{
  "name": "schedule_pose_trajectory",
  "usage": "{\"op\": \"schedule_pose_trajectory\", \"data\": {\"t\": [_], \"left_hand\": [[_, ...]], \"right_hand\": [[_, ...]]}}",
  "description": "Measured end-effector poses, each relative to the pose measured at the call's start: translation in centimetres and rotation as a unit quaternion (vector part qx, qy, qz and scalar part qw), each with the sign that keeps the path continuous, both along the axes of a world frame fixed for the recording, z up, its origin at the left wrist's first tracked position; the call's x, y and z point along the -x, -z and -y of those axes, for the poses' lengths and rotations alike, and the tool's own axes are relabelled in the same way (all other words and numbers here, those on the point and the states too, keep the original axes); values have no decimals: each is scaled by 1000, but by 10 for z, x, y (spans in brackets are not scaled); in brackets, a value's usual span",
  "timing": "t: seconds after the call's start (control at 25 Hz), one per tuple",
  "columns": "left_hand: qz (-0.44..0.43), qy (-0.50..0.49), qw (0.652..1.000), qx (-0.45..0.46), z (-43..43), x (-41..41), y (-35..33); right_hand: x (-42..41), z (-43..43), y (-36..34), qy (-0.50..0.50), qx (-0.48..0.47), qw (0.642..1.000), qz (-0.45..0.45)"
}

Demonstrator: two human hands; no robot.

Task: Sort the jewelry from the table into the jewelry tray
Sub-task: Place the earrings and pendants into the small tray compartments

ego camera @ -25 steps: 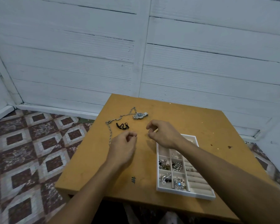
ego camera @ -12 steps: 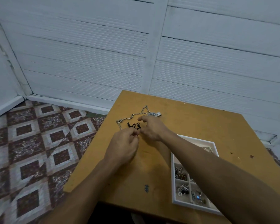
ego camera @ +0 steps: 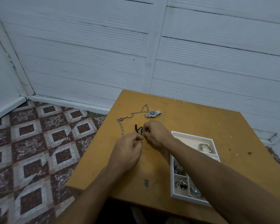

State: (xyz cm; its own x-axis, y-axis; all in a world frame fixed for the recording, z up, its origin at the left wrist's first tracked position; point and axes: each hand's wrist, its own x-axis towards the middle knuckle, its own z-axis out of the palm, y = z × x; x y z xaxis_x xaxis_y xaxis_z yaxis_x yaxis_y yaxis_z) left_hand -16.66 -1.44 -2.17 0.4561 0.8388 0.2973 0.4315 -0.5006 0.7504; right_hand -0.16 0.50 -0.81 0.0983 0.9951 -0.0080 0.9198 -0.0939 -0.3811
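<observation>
A small black cord bracelet [ego camera: 138, 129] lies on the wooden table [ego camera: 192, 126]. My left hand [ego camera: 128, 151] and my right hand [ego camera: 157, 134] meet at its near end, and both pinch it with curled fingers. Behind it a long silver chain [ego camera: 124, 120] runs toward a silver wristwatch [ego camera: 152, 113] with a dark dial. The white jewelry tray [ego camera: 174, 175] stands to the right, under my right forearm. Silver bangles [ego camera: 206, 148] lie in its far compartment, and small mixed pieces fill the near ones.
The table's left edge drops to a patterned tile floor [ego camera: 31, 151]. White panelled walls [ego camera: 87, 54] close in behind and at the left. A small dark mark [ego camera: 146, 183] is inked on the tabletop near the front edge.
Both hands have moved forward from mid-table to the black bracelet and now pinch it. The camera has swung left, so the tray sits further right in view.
</observation>
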Motion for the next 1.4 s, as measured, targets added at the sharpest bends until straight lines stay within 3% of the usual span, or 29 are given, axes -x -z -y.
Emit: {"op": "schedule_pose_trajectory", "data": {"t": [0.28, 0.64, 0.92, 1.24, 1.4], "left_hand": [[9, 4, 1000, 21, 15, -13, -2], [-52, 71, 996, -3, 35, -48, 0], [-130, 108, 986, -5, 55, -65, 14], [-126, 76, 989, -21, 70, -66, 19], [-132, 67, 988, -38, 70, -66, 25]], "right_hand": [[-9, 19, -11, 18, -55, 997, -57], [-39, 57, -33, 22, -111, 988, -106], [-61, 116, -38, 55, -79, 991, -93], [-57, 137, -21, 48, -14, 998, -27], [-55, 135, -15, 45, -21, 998, -37]]}}
